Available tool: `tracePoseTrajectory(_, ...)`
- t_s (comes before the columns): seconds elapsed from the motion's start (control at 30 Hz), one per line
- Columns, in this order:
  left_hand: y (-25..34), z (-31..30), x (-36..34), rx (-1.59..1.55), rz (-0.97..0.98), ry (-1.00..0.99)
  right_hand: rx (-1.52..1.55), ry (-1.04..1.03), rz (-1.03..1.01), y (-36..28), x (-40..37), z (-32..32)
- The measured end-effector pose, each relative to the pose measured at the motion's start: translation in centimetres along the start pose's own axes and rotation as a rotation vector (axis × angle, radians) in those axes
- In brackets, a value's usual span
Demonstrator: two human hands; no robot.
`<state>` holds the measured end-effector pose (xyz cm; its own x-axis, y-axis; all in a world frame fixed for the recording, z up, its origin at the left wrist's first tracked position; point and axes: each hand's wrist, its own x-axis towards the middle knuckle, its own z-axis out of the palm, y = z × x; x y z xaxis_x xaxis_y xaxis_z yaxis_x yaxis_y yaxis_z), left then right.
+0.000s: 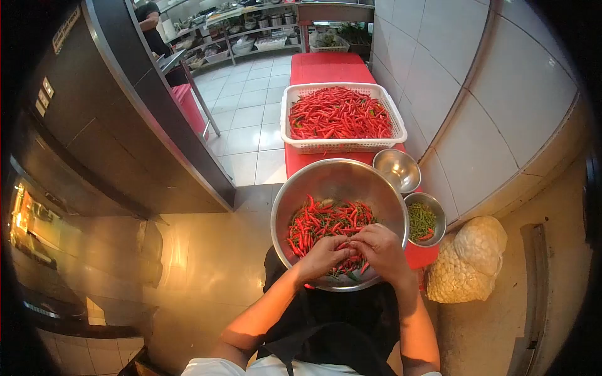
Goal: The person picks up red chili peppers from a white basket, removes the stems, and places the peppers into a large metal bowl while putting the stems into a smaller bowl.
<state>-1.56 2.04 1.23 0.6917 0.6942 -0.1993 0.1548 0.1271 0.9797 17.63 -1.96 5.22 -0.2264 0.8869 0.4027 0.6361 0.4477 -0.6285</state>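
A large steel bowl [342,170] sits at my lap, with red chilies [326,219] and green stems in it. My left hand [324,255] and my right hand [380,249] meet over the bowl's near right part. Fingers of both are pinched together around a red chili [345,246], mostly hidden by them. To the right of the bowl stands a small steel bowl [441,220] of green chili stems [421,219] with a little red among them. Behind it is another small steel bowl [397,170].
A white plastic basket [342,144] heaped with red chilies stands on a red bench [332,66]. A bag of pale pieces [463,266] rests on the floor at right, beside the tiled wall [501,113]. Far left, a person [150,28] stands near shelves [251,31].
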Motion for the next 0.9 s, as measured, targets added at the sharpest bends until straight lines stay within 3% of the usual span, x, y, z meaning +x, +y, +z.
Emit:
tracePoseTrajectory(0.2, -1.8, -1.1, 0.4, 0.000, -0.038, -0.061, 0.002, -0.020, 0.009, -0.4, -0.1, -0.6)
tracePoseTrajectory(0.5, -1.9, -1.0, 0.3, 0.011, -0.019, -0.020, 0.103, 0.059, 0.269, -1.7, -0.9, 0.2)
tracePoseTrajectory(0.6, -2.4, -0.9, 0.6, -0.022, 0.059, -0.007, 0.077, 0.085, 0.264, -1.5, -1.2, 0.9)
tracePoseTrajectory(0.83, -1.1, -0.9, -0.3, 0.009, -0.044, 0.005, 0.066, 0.049, 0.175, -1.5, -1.5, 1.3)
tracePoseTrajectory(0.9, -1.5, -0.9, -0.2, 0.026, 0.005, 0.016, 0.040, 0.026, 0.182, -1.3, -1.5, 1.3)
